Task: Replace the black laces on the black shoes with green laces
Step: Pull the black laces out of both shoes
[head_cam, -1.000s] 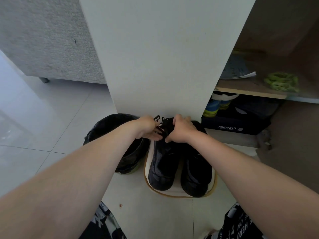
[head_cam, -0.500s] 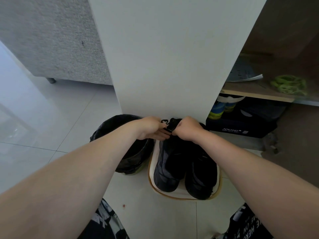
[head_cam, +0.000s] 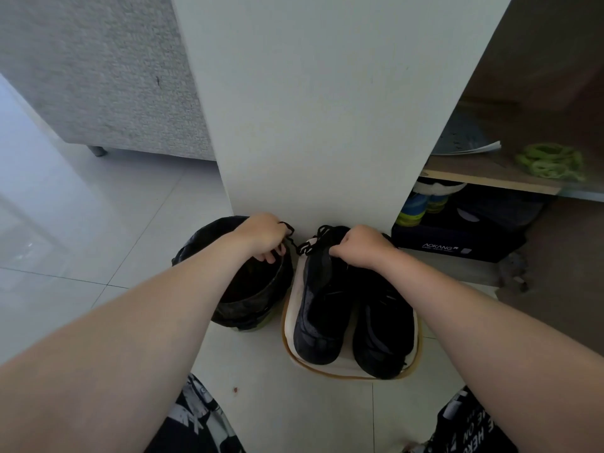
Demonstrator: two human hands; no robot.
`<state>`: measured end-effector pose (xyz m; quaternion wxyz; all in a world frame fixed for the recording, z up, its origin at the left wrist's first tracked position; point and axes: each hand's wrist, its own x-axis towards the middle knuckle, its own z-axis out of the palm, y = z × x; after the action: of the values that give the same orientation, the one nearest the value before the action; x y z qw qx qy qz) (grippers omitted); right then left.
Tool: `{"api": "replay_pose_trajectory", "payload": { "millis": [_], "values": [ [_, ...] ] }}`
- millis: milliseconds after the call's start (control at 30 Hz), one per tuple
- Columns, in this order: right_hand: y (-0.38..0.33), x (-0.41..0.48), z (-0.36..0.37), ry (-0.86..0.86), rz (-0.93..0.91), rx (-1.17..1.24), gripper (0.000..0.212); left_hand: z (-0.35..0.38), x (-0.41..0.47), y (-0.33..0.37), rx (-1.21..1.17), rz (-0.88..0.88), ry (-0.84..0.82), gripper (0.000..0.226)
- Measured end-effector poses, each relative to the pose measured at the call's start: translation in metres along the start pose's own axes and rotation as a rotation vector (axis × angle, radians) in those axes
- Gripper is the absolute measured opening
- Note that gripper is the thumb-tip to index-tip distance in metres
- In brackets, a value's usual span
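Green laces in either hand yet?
No, the green laces lie on the shelf; the left hand holds a black lace, the right hand grips a shoe.

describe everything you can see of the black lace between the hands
The lace is a thin black cord, kinked into small wavy loops. One end runs into the left hand, which pinches it above the bin. The other end loops over the top of the shoe beside the bin, which the right hand grips at the collar. Between them it hangs slack in the air. How much is threaded cannot be told.
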<state>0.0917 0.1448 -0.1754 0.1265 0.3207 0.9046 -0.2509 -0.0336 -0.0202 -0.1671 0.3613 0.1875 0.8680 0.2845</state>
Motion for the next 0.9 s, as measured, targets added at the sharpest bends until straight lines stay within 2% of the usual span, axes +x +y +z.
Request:
{"api": "replay_pose_trajectory", "payload": {
  "millis": [100, 200, 267, 300, 367, 433, 533, 667, 767, 833, 900],
  "values": [
    [0.01, 0.003, -0.008, 0.062, -0.024, 0.0, 0.019, -0.002, 0.004, 0.003, 0.193, 0.036, 0.165, 0.031],
    [0.021, 0.003, -0.013, 0.02, -0.042, -0.044, 0.014, -0.001, 0.005, 0.011, 0.459, 0.076, 0.379, 0.025],
    [0.027, 0.004, -0.013, 0.028, -0.052, -0.012, 0.008, 0.007, 0.007, 0.018, 0.602, 0.195, 0.441, 0.049],
    [0.028, 0.004, -0.012, 0.046, -0.059, -0.003, 0.008, 0.013, 0.006, 0.023, 0.632, 0.275, 0.432, 0.055],
    [0.028, 0.004, -0.01, 0.072, -0.072, 0.005, 0.016, 0.027, 0.006, 0.033, 0.598, 0.403, 0.31, 0.047],
    [0.028, 0.004, -0.008, 0.058, -0.08, 0.014, 0.024, 0.041, 0.006, 0.037, 0.538, 0.419, 0.13, 0.034],
    [0.029, 0.005, -0.004, 0.025, -0.085, -0.02, 0.027, 0.054, 0.007, 0.037, 0.56, 0.379, -0.023, 0.043],
    [0.03, 0.001, -0.002, 0.069, -0.125, -0.106, 0.012, 0.053, 0.01, 0.037, 0.396, 0.316, -0.035, 0.06],
    [0.03, 0.002, -0.003, 0.12, -0.139, -0.157, 0.012, 0.052, 0.008, 0.041, 0.419, 0.357, -0.042, 0.071],
    [0.03, 0.003, -0.004, 0.106, -0.155, -0.172, 0.009, 0.053, 0.006, 0.042, 0.471, 0.35, -0.035, 0.058],
    [0.03, 0.005, -0.001, 0.075, -0.174, -0.181, 0.015, 0.055, 0.007, 0.043, 0.467, 0.35, 0.015, 0.035]
  ]
}}
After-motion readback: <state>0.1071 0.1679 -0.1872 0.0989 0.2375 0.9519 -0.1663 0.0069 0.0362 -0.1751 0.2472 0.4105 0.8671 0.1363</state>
